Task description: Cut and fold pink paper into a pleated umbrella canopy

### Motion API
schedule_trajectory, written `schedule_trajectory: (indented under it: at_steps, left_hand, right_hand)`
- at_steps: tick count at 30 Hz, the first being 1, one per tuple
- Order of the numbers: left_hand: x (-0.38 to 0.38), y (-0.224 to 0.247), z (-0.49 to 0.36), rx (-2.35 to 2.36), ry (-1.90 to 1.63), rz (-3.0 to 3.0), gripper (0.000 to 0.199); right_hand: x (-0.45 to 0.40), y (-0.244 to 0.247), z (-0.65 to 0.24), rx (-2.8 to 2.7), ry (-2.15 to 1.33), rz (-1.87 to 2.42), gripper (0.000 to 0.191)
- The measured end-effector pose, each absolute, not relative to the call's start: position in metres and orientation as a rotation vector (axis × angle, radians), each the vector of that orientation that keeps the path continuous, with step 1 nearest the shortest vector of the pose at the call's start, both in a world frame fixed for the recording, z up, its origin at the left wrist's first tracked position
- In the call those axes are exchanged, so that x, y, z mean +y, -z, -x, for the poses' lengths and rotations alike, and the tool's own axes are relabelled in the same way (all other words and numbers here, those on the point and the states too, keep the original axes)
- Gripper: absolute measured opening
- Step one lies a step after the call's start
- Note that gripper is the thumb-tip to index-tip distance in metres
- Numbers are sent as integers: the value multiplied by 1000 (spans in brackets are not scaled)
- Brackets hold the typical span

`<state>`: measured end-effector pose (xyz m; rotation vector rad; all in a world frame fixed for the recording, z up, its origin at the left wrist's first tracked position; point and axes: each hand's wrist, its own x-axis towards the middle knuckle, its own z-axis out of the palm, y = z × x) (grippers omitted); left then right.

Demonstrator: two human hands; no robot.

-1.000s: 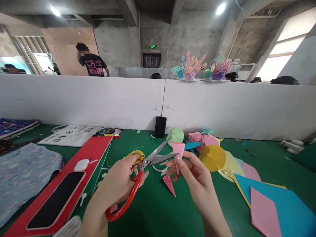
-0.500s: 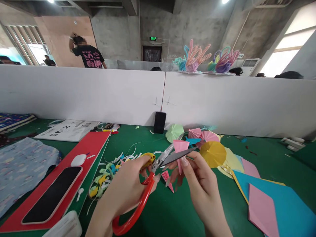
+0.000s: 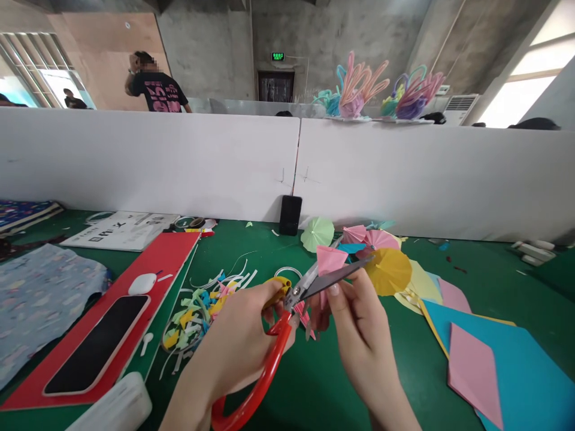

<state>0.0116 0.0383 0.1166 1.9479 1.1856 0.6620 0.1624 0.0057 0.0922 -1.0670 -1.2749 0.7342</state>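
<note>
My left hand is closed around red-handled scissors, with something yellow showing at its fingertips. The scissor blades are parted, one on each side of a folded piece of pink paper. My right hand pinches the narrow lower end of that paper just under the blades. Behind my fingers, partly hidden, lies a pleated darker pink piece. Past the blade tips are round pleated papers: a green one, a yellow one and pink ones.
Coloured paper scraps are heaped left of my hands. Farther left, a phone and an earbud case rest on a red board. Blue sheets lie right. A black phone leans against the white partition.
The scissors and both hands have shifted slightly right in view, with the blades still astride the pink paper. My view has tilted down a little, so the background sits higher.
</note>
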Motion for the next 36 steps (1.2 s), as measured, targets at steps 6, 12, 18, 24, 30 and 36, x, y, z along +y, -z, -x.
schedule_trajectory:
  at_steps: [6,12,18,24,30,36]
  left_hand:
    - [37,-118,-12,1171,-688,-1928,8]
    - [38,-118,-12,1146,-668,-1896,9]
    - [36,-120,-13,1158,-662,-1865,9]
    - [33,-118,-16,1172,-684,-1859,9]
    - [31,-116,-18,1152,-614,-1928,11]
    - [30,-115,-22,1155,-676,-1920,10]
  right_hand:
    - [4,-94,-163,-1307,-704,1069,11]
    - [2,-93,-164,-1314,-717,1058,12]
    - [2,-94,-163,-1298,-740,1042,12]
    - [-1,-96,-164,-1277,-732,1030,12]
    - [-4,-99,-166,-1291,-684,1037,13]
    - [-8,-100,-168,-1283,-661,1050,14]
